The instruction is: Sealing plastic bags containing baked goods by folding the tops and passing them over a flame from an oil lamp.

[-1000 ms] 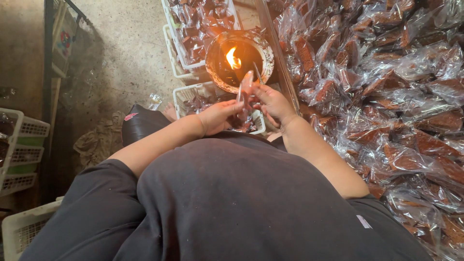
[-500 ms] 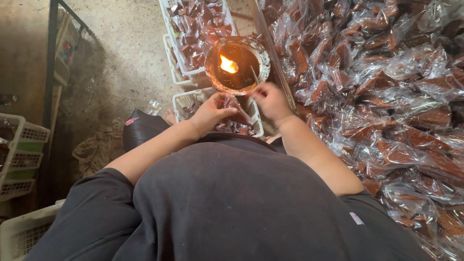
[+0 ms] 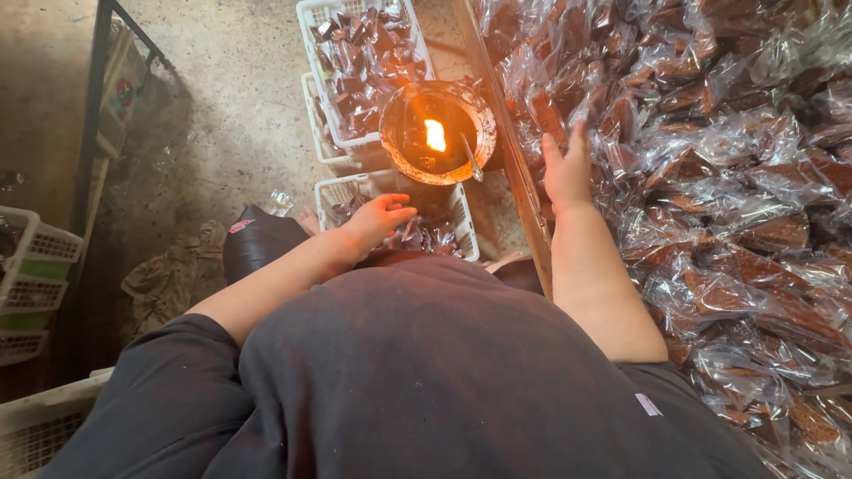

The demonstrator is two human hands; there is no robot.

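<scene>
Right hand (image 3: 566,168) lay open, fingers spread, on the heap of clear packets (image 3: 710,204) right of the flame bowl (image 3: 437,133). Left hand (image 3: 382,220) hovered loosely open, empty, over the near white basket (image 3: 466,226), packets beneath it

Person seen from above. Dark charcoal short-sleeved shirt (image 3: 426,372), plain knit, soft folds across the belly. Left sleeve (image 3: 151,390) ends above the elbow; both forearms bare. Small pale tag (image 3: 649,404) on the shirt, right of the belly, near the right arm. Left hand (image 3: 377,222) and right hand (image 3: 568,164) bare: no gloves, rings, watch or bands visible. Below the left forearm, beside the shirt, a dark rounded knee (image 3: 257,248) with a small pink mark (image 3: 241,226) on it.
</scene>
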